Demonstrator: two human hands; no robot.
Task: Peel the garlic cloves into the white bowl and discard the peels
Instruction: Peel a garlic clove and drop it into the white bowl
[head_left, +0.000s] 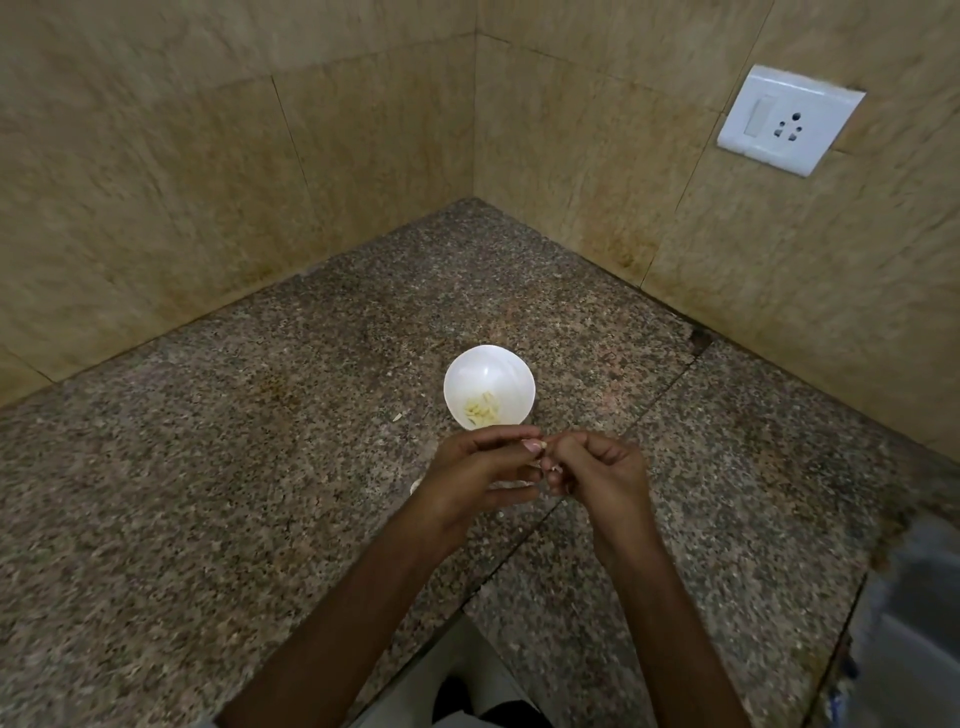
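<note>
Speckled worktop (208, 467) in a tiled corner; garlic being peeled.
Nearest, the left hand (478, 470) and right hand (597, 467) meet, each grip closed in a pinch on one garlic clove (541, 446); just beyond, white bowl (519, 374) holding peeled cloves (482, 410); wall socket (789, 119) farthest.

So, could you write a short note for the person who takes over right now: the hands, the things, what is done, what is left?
Left hand and right hand both pinch one garlic clove between their fingertips, just in front of the white bowl, above the granite counter.
Done: several peeled cloves lie in the bowl.
Left: finish this clove, drop it in the bowl, discard the peels. One peel scrap lies on the counter left of the bowl; something white under the left hand is mostly hidden.
</note>
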